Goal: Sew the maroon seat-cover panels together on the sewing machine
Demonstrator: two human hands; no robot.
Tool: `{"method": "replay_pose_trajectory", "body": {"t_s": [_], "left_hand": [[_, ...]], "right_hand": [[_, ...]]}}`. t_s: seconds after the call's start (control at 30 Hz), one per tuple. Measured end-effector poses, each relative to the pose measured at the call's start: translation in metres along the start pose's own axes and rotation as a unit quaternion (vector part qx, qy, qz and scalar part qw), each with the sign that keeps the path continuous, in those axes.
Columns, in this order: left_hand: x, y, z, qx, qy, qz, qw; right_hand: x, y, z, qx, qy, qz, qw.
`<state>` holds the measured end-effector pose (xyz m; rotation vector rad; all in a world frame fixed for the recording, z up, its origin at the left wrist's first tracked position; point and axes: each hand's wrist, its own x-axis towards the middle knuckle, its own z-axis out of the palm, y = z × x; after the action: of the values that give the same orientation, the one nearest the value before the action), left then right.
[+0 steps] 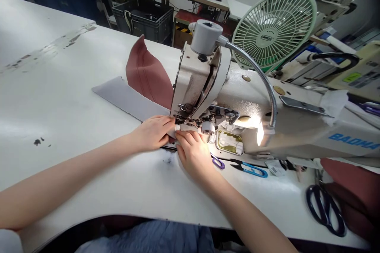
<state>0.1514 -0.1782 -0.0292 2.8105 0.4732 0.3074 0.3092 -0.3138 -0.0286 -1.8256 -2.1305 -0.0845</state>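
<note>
A sewing machine [192, 83] stands on the white table, its presser foot and needle area just ahead of both hands. A piece with a dusty-pink panel [148, 73] and a pale grey strip [130, 97] runs out to the left behind the machine head. My left hand [152, 132] is closed on the work's near edge, left of the needle. Close beside it, my right hand [194, 152] has its bent fingers pressed on the work in front of the presser foot. Fingertips and the stitching point are partly hidden.
Purple-handled snips [218, 161], blue thread snips [252, 169] and dark-handled scissors [325, 209] lie to the right. An open small tin [230, 142] sits by the machine base. A green fan [274, 29] and lamp [264, 132] stand beyond. Grey crates [148, 19] are behind the table.
</note>
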Motion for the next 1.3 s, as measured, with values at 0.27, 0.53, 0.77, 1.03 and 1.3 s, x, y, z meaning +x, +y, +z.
{"method": "replay_pose_trajectory", "body": {"t_s": [0.27,0.53,0.77,1.03,1.3], "left_hand": [[-0.009,-0.001,0.003,-0.014,0.009,0.038,0.999],[0.005,-0.012,-0.001,0.000,-0.015,0.029,0.999],[0.023,-0.031,-0.007,0.027,-0.001,0.069,0.997],[0.037,-0.047,-0.011,-0.040,0.010,0.088,0.995],[0.035,-0.047,-0.006,-0.061,0.039,0.106,0.992]], "right_hand": [[-0.007,-0.011,0.000,-0.033,0.018,-0.053,0.998],[-0.004,-0.009,0.003,-0.048,0.006,-0.024,0.999],[0.001,-0.007,0.003,-0.056,-0.024,0.014,0.998],[0.003,-0.006,0.006,-0.050,-0.042,0.065,0.996],[0.003,-0.005,0.008,-0.023,-0.038,0.073,0.996]]}}
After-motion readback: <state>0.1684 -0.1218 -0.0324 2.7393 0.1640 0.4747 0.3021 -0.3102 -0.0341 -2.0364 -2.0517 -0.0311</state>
